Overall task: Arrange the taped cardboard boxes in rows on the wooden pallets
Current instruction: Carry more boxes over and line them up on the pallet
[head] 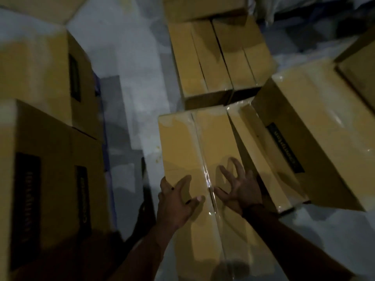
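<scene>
- A pale grey floor (pixel 132 78) is being seen between the boxes, in dim and blurred light.
- Two big cardboard boxes are being kept at the left, the nearer left box (pixel 50 189) in front of the farther left box (pixel 36 67). Dark printed panels are being shown on their sides, too blurred to be read.
- A large right box (pixel 324 128) is being seen tilted at the right, with a glossy top and a black label (pixel 286 148) on its side.
- The centre box (pixel 192 142), long and taped, is being handled in the middle of the view. It is being kept well apart from the left boxes, near the large right box and just in front of a pair of boxes. What it is lying on cannot be told.
- The pair of boxes (pixel 219 57) is being kept side by side beyond it, the two touching one another.
- The left hand (pixel 174 199) is being laid on the centre box's top near its left edge, fingers spread and thumb flat on the cardboard. Whether the outer fingers are being curled over that edge cannot be told.
- The right hand (pixel 239 187) is being held wide open over the right half of the top, fingers spread and arched, gripping nothing.
- A strip of clear tape (pixel 209 179) is being shown along the centre box's seam, between the two hands.
- A dark band (pixel 251 209) is being worn on the right wrist.
</scene>
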{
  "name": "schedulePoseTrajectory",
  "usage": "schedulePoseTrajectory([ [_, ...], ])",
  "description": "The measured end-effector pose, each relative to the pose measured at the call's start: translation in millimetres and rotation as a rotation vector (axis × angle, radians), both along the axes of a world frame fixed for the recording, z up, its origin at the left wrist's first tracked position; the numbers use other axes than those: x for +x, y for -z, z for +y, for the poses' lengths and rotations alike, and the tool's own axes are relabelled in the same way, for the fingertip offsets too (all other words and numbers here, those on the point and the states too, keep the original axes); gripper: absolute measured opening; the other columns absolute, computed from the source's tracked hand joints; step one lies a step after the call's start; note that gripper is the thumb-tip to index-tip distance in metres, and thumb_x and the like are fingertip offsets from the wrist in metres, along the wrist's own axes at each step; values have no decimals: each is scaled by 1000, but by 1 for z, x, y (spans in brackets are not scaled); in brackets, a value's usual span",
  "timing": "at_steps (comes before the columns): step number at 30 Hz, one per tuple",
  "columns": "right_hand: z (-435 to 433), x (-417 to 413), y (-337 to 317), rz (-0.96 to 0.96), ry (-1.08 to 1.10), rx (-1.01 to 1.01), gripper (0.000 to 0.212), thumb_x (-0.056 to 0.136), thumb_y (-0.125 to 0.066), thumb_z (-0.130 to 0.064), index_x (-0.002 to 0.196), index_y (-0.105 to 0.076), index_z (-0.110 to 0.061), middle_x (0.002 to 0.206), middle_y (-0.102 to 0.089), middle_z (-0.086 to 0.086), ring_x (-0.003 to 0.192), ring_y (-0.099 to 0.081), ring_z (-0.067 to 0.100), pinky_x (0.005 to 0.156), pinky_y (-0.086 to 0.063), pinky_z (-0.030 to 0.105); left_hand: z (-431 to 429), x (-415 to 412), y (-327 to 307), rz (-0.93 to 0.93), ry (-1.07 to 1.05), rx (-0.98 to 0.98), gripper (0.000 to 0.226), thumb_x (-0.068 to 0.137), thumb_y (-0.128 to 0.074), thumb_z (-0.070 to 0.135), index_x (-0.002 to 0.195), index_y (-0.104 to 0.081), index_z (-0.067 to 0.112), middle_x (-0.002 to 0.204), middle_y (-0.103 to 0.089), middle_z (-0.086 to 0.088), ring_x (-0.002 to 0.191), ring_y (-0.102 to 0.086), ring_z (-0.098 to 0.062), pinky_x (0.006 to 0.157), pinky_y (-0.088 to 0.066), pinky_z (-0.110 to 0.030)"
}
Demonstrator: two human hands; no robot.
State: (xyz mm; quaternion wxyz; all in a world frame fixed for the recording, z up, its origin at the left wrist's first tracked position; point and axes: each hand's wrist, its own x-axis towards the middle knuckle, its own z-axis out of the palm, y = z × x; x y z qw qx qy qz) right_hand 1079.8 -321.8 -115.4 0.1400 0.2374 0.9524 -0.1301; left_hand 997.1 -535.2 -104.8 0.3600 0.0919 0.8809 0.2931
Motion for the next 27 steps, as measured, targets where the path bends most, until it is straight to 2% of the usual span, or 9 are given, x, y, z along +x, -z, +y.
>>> schedulePoseTrajectory([
  [2,-23,-1,-59,69,34,20,83,79,-49,-82,147,-51,-35,164,-26,4,108,-53,35,85,-53,45,-19,-4,-56,56,-34,13,79,67,-61,88,140,-41,63,166,-14,-2,148,-25,-36,117,-36,-49],
  [4,-49,-6,-125,61,49,25,80,81,-47,-84,148,-47,-40,166,-20,0,117,-48,35,95,-47,44,-38,-5,-116,137,-71,6,74,63,-55,92,131,-51,62,162,-19,-1,145,-28,-36,118,-33,-48],
  [6,-77,-10,-192,69,68,13,79,82,-44,-86,149,-42,-45,167,-14,-4,124,-42,32,101,-41,41,-60,-7,-179,190,-93,23,70,63,-56,90,127,-56,62,161,-18,1,144,-28,-36,117,-33,-50],
  [8,-105,-9,-254,162,84,30,76,81,-45,-86,144,-51,-43,164,-20,-4,118,-45,32,98,-43,41,-86,-9,-241,222,-110,43,61,69,-63,84,126,-58,61,162,-17,0,144,-26,-37,116,-33,-52],
  [11,-156,-4,-336,263,85,109,75,79,-46,-87,138,-59,-41,158,-31,-4,109,-48,32,93,-45,41,-133,-11,-326,318,-110,83,53,76,-68,78,125,-59,60,157,-24,-3,143,-29,-36,115,-30,-45],
  [15,-235,-3,-432,345,60,125,74,79,-48,-87,139,-56,-43,157,-31,-5,116,-45,36,102,-40,47,-204,-18,-425,475,-116,97,53,74,-64,82,123,-61,59,153,-30,-1,139,-35,-35,118,-29,-48],
  [20,-352,-1,-492,404,-6,71,77,78,-49,-89,140,-55,-44,157,-29,-9,123,-41,32,104,-40,45,-325,-27,-492,598,-142,68,54,72,-61,85,119,-64,58,160,-25,2,137,-35,-31,113,-31,-41],
  [25,-464,-18,-500,507,-92,2,73,77,-55,-85,135,-61,-41,155,-34,-5,117,-43,37,98,-41,45,-444,-30,-523,645,-213,14,53,72,-62,84,118,-65,57,163,-25,-1,138,-34,-31,112,-29,-42],
  [27,-502,-27,-499,506,-117,-63,73,77,-55,-84,135,-60,-41,156,-33,-5,119,-41,36,100,-40,45,-486,-31,-528,658,-244,-22,54,73,-62,83,120,-63,57,161,-27,-4,139,-34,-33,114,-28,-44],
])
